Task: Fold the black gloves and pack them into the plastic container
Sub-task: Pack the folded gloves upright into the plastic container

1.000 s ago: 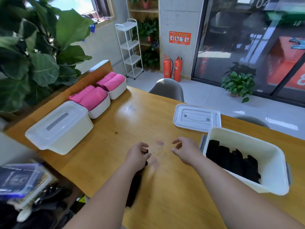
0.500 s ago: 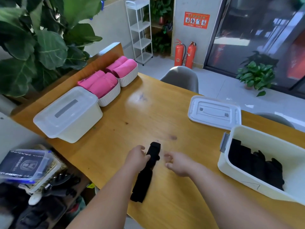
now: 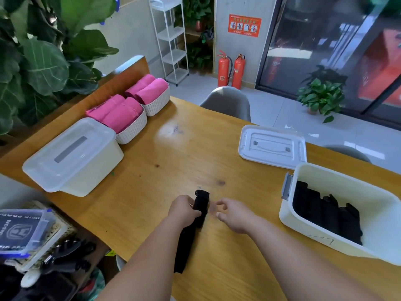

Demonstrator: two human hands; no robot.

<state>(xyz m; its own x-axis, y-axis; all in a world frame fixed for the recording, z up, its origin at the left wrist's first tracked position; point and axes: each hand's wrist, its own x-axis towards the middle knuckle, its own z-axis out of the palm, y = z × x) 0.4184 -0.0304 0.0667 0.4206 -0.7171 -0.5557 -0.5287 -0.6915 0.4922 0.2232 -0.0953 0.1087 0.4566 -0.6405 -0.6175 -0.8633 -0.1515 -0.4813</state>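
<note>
A long black glove [image 3: 200, 205] lies on the wooden table [image 3: 152, 174], running from near the front edge up toward the middle. My left hand [image 3: 184, 210] grips it near its upper end, fingers curled round the fabric. My right hand [image 3: 230, 213] hovers just to the right of the glove with loosely curled fingers, holding nothing. At the right stands the open white plastic container [image 3: 290, 216], with several folded black gloves [image 3: 325, 211] packed in a row inside. Its lid [image 3: 272, 146] lies flat on the table behind it.
A closed translucent box [image 3: 71, 157] stands at the left. Behind it are two white baskets [image 3: 132, 131] of pink rolled cloths. A grey chair [image 3: 227, 103] stands at the far edge. Clutter sits below the table's left front corner, and a large plant fills the left.
The glove has been drawn further onto the table and its upper end now shows above my left hand. My right hand has come in closer to the glove.
</note>
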